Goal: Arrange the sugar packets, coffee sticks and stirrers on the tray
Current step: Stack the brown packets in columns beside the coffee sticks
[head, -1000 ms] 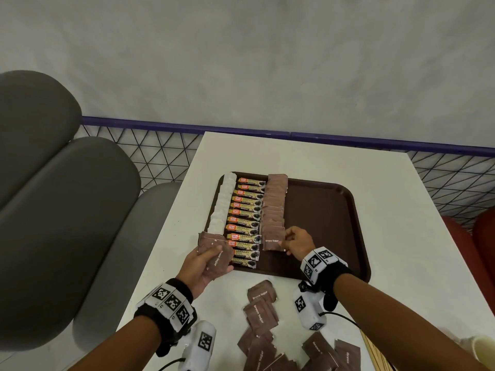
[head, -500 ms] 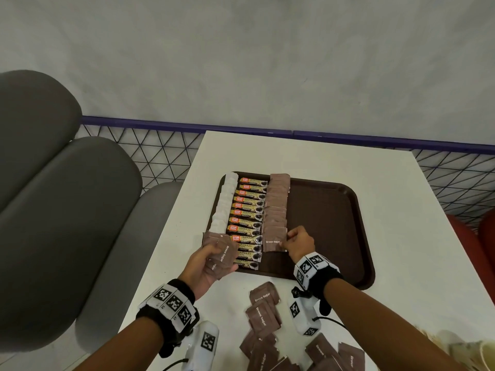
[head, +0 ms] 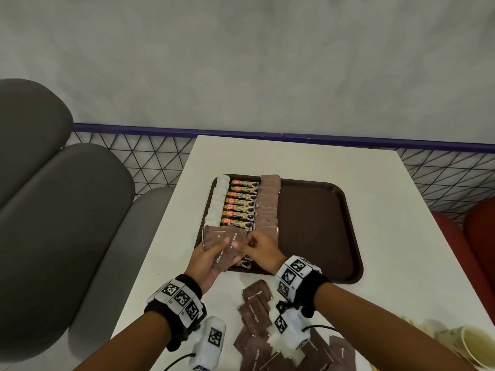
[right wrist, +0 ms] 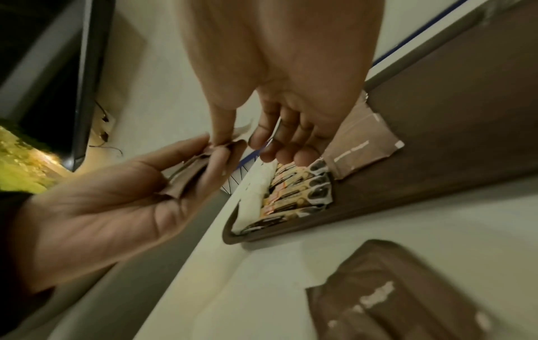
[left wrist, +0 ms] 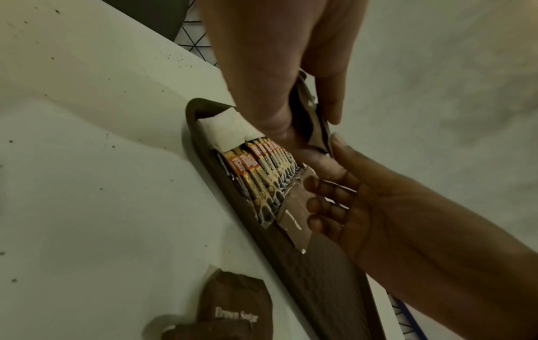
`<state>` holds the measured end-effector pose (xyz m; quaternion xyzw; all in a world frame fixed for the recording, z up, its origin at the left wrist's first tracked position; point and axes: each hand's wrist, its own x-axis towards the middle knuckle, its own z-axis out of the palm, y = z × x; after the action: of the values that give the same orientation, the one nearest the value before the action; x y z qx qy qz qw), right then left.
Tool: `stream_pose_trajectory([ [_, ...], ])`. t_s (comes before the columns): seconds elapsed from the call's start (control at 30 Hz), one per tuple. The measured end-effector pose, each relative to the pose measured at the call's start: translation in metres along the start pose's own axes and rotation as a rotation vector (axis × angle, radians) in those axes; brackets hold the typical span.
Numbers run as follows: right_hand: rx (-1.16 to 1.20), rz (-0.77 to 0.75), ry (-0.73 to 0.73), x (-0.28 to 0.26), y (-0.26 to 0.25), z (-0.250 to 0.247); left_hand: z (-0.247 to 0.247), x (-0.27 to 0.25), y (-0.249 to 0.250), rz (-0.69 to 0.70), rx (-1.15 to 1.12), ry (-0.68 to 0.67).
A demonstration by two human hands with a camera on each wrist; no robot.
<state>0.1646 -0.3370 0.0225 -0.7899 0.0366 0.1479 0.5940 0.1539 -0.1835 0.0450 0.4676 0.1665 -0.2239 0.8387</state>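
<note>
A brown tray (head: 316, 231) on the white table carries a column of white sugar packets (head: 218, 202), a column of coffee sticks (head: 241, 207) and a column of brown sugar packets (head: 267, 204). My left hand (head: 222, 247) grips a small stack of brown sugar packets (head: 227, 242) over the tray's near left corner. My right hand (head: 247, 241) meets it from the right. In the right wrist view its thumb and forefinger (right wrist: 238, 138) pinch the edge of a packet in that stack (right wrist: 186, 174). No stirrers are clearly visible.
Several loose brown sugar packets (head: 255, 303) lie on the table near me, below my wrists. A paper cup (head: 476, 346) stands at the near right edge. Grey chairs (head: 53, 210) flank the table's left, red seats (head: 476, 236) its right. The tray's right half is bare.
My right hand has left the packet at the near end of the brown row and moved left to the stack. My left hand has carried the stack rightward over the tray's corner.
</note>
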Motion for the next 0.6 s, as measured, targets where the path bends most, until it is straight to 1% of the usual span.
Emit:
stream_pose_trajectory([
  [0.07,0.054,0.013,0.041,0.003,0.001,0.002,0.002,-0.001,0.0,-0.011,-0.02,-0.005],
  [0.13,0.169,0.054,0.102,0.005,0.0,-0.002,0.001,-0.002,0.0,-0.024,-0.04,-0.008],
  [0.2,0.293,0.103,0.18,0.007,-0.003,-0.013,0.0,-0.004,0.001,-0.042,-0.057,-0.021],
  [0.27,0.343,0.14,0.246,0.008,-0.002,-0.028,-0.003,-0.006,0.002,-0.059,-0.076,-0.037],
  [0.3,0.315,0.139,0.27,0.01,0.001,-0.036,-0.004,-0.007,0.003,-0.062,-0.082,-0.048],
  [0.37,0.133,0.119,0.282,0.012,0.009,-0.051,-0.006,-0.008,0.005,-0.063,-0.104,-0.05],
  [0.43,-0.058,0.114,0.229,0.011,0.015,-0.063,-0.009,-0.007,0.004,-0.065,-0.13,-0.038],
  [0.53,-0.167,0.132,0.145,0.008,0.023,-0.07,-0.013,-0.006,0.004,-0.068,-0.131,-0.014],
  [0.6,-0.208,0.156,0.119,0.007,0.028,-0.068,-0.013,-0.004,0.003,-0.071,-0.107,0.015],
])
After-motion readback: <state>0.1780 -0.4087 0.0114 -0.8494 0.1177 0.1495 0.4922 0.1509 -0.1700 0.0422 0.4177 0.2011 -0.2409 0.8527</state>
